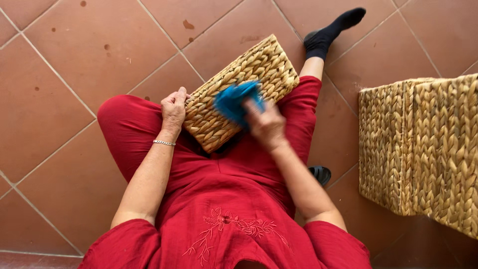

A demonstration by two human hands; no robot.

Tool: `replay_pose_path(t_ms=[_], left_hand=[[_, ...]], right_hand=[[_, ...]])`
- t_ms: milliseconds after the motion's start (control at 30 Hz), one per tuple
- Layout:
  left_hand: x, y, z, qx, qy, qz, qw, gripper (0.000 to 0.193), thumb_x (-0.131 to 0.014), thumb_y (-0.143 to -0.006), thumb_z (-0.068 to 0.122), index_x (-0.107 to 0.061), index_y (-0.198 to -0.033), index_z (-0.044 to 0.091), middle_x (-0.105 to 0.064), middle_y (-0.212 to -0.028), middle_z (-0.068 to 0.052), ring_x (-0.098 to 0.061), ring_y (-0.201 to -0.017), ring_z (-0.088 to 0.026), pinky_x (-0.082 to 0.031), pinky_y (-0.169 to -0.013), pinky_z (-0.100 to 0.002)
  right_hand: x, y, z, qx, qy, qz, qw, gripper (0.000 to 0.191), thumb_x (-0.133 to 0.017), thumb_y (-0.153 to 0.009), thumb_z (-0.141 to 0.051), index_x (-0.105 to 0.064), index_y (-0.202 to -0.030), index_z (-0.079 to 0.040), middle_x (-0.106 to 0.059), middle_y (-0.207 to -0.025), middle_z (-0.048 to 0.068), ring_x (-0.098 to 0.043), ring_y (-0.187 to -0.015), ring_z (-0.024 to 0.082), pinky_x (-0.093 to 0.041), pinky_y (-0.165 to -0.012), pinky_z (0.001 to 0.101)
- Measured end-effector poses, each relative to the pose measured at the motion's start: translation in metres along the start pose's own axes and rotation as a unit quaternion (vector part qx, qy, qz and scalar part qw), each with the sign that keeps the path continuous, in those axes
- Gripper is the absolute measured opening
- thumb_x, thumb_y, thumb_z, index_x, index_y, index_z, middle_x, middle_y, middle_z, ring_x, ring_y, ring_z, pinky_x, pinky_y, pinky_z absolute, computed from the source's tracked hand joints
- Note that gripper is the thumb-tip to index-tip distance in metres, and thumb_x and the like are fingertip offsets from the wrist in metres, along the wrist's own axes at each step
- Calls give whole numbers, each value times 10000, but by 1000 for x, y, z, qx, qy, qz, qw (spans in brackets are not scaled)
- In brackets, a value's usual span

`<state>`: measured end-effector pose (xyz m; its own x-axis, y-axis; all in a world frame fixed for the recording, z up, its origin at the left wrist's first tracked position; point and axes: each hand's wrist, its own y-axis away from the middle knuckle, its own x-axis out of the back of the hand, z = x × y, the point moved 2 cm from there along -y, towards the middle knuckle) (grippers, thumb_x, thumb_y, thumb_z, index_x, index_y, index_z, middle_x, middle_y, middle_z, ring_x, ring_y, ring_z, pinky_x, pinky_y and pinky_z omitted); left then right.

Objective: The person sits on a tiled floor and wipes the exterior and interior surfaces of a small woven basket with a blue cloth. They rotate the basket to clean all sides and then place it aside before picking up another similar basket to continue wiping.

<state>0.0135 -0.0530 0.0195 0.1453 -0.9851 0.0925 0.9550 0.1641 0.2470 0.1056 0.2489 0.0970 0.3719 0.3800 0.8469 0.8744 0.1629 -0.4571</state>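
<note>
A flat woven straw basket (259, 65) lies tilted across my lap, over my red clothing. My left hand (173, 110) grips its left edge, fingers curled on the rim; a thin bracelet sits on that wrist. My right hand (266, 124) is blurred with motion and holds a blue cloth (234, 99) pressed against the basket's woven face near its middle. The cloth hides part of the weave beneath it.
I sit on a terracotta tile floor (74, 65) with small dark spots. Two larger woven baskets (423, 144) stand side by side at the right. My leg in a black sock (328, 32) stretches toward the top; another dark-socked foot (321, 174) shows near my right arm.
</note>
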Motion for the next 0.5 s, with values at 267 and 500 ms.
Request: replay_pose_path(t_ms=[267, 500], left_hand=[[4, 4, 2, 26, -7, -3, 1000, 460, -644, -1030, 415, -749, -817, 21, -658, -743, 29, -554, -724, -58, -480, -712, -243], [8, 0, -8, 77, -5, -13, 997, 503, -611, -1024, 467, -749, -829, 24, -693, -770, 13, -602, -746, -74, -501, -743, -244]], right_hand=[[-12, -7, 102, -246, 63, 74, 965, 551, -708, -1032, -302, -499, -1541, -268, -596, -1113, 219, -660, -857, 381, -570, -718, 484], [-5, 35, -89, 17, -147, -103, 984, 429, -659, -1007, -197, -631, -1431, -258, -559, -893, 104, -607, -707, 227, -564, -572, 362]])
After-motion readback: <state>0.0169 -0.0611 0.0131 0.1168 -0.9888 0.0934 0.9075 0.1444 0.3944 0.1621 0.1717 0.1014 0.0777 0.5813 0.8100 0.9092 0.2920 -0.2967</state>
